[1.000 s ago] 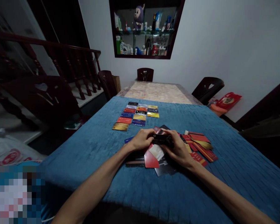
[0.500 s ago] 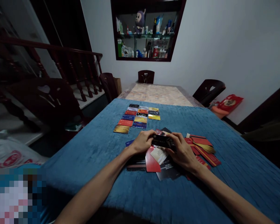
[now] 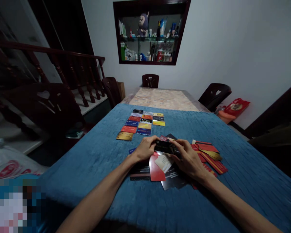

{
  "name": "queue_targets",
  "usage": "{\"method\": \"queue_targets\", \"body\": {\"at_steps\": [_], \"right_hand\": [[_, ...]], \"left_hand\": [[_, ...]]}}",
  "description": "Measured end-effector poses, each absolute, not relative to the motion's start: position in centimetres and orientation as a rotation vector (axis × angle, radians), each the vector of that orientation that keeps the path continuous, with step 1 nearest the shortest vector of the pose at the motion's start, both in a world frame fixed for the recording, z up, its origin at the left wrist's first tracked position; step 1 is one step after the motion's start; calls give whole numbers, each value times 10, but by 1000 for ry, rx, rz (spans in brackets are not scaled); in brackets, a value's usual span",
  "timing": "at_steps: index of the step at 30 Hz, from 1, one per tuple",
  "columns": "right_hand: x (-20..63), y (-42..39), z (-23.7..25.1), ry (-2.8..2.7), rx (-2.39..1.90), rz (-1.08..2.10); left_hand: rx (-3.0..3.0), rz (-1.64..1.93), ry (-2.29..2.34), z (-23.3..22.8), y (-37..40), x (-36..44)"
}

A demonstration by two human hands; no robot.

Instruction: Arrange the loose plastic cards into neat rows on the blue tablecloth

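Note:
A black card (image 3: 165, 147) is held up between my two hands, above a loose pile of cards. My left hand (image 3: 145, 149) pinches its left end, and my right hand (image 3: 188, 158) grips its right end. Beneath them lie a red card (image 3: 157, 170), a pale card (image 3: 165, 162) and dark cards (image 3: 173, 179), partly covered by my hands. Farther off, several cards overlap in three columns, with a gold card (image 3: 124, 136) nearest me in the left one. Right of my right hand spreads a group of red and gold cards (image 3: 212, 153).
A blue cloth (image 3: 92, 161) covers the near part of the table, and a patterned top (image 3: 162, 97) shows beyond it. Chairs (image 3: 214, 95) stand around the table. A white plastic bag (image 3: 12, 161) is at the left, and a red bag (image 3: 237, 108) at the right.
The whole view has shifted slightly, so things sit a little farther left. Both hands keep their hold on the black card, and the cards on the cloth look unchanged.

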State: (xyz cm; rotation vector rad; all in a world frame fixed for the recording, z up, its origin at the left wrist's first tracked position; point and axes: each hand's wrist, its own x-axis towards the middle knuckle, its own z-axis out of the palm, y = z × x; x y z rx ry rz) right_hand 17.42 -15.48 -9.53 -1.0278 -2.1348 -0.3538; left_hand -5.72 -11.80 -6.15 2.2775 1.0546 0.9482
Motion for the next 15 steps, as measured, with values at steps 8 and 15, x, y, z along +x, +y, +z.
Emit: {"method": "queue_targets", "body": {"at_steps": [8,15], "right_hand": [[173,-156,-87,-2117,-952,-425],[174,-154,-79,-2105,-942,-482]], "left_hand": [[2274,1000,1050,-62,-119,-57],[2310,1051,1023,-63,-124,-55]]}}
